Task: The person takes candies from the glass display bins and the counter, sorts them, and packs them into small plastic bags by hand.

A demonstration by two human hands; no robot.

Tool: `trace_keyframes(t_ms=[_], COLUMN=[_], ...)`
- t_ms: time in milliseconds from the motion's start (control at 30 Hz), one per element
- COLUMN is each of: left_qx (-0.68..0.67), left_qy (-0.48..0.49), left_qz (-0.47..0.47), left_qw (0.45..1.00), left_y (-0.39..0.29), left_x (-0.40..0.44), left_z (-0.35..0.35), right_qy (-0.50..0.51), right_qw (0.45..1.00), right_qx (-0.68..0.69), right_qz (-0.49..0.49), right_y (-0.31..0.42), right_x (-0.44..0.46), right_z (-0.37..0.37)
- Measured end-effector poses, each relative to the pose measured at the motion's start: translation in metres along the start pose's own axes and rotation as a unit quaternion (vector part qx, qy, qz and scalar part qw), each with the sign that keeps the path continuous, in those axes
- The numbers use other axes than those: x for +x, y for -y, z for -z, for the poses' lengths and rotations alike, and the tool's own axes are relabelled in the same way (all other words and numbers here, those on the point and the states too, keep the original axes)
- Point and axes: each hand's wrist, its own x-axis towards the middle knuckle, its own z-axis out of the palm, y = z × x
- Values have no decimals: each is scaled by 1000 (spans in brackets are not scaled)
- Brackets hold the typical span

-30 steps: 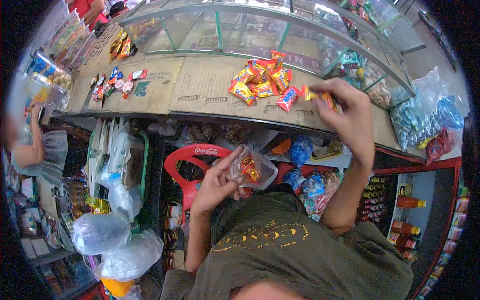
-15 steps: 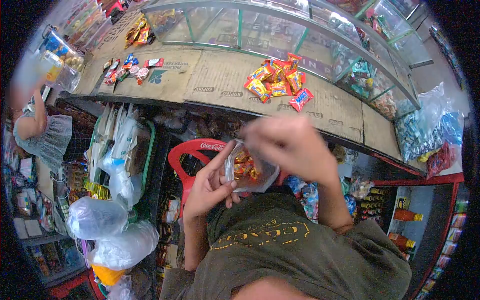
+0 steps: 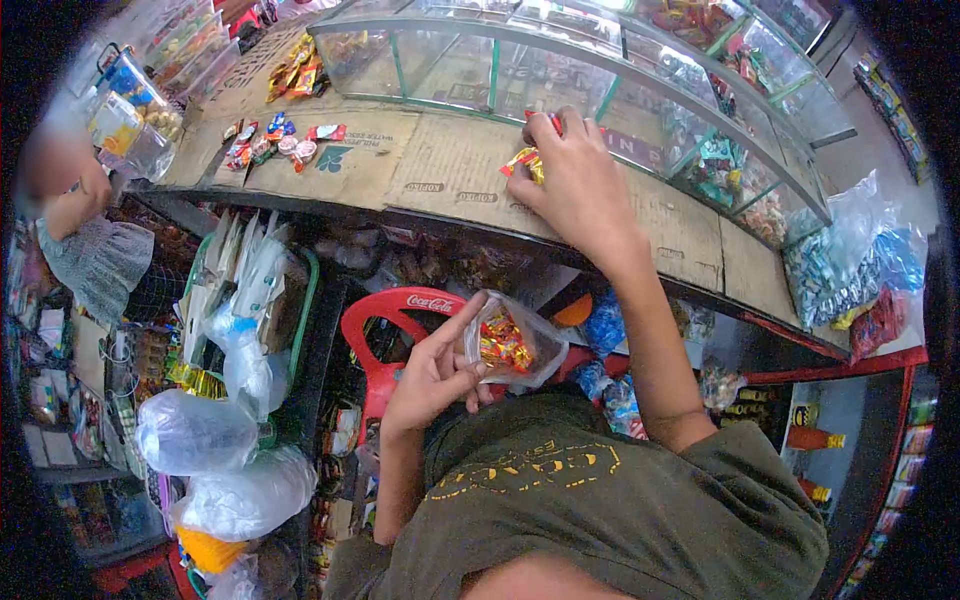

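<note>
Fingers [image 3: 573, 127] of the right hand [image 3: 580, 190] curl partly open over wrapped candies [image 3: 528, 161], which show at their left; we cannot tell whether one is gripped. Nearer, we see the left hand [image 3: 432, 382] pinching a clear bag [image 3: 548, 362] holding more candies. Cardboard [image 3: 450, 165] lies beneath the pile, a glass case [image 3: 450, 65] beyond.

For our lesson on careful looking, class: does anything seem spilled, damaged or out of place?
Nothing clearly stands out. The left hand holds a bag with candies inside, with no spill or tear showing. The right hand partly hides the wrapped sweets on the cardboard, but what shows looks intact.
</note>
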Motion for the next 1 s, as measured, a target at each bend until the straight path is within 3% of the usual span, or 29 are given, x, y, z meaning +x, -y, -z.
trace_keyframes(t_ms=[100, 200, 333, 433, 467, 533, 567, 633, 700, 767, 867, 1000], left_qx=[8, 6, -6, -1, -1, -6, -10, -11, -15, -26, -27, -23], left_qy=[-8, -8, -13, -11, -11, -12, -13, -20, -30, -52, -38, -44], left_qz=[-3, -2, 4, 0, -2, -9, -17, -20, -25, -43, -52, -47], left_qw=[1000, 1000, 1000, 1000, 1000, 1000, 1000, 1000, 999, 997, 998, 998], left_y=[5, 7, 8, 6, 5, 4, 3, 0, -4, -8, -7, -6], left_x=[1, 4, 5, 7, 7, 8, 7, 4, 2, -1, -2, 0], left_z=[-1, -1, 1, 3, 3, 4, 5, 7, 6, 3, 4, 1], right_qy=[-3, -20, -127, -230, -229, -170, -65, 87, 187, 269, 156, 172], right_qw=[998, 987, 970, 901, 901, 792, 781, 784, 848, 831, 895, 905], right_qx=[57, 156, 199, 369, 369, 586, 618, 615, 496, 486, 417, 385], right_qz=[-14, 46, 63, 4, 4, -26, -66, -22, -27, -32, 9, 59], right_y=[-2, -12, -17, -18, -15, 0, 12, 20, 30, 30, 42, 46], right_x=[7, 18, 29, 33, 30, 13, -5, -39, -69, -95, -114, -116], right_z=[-3, -8, 7, 22, 25, 39, 51, 34, 18, -14, -52, -60])
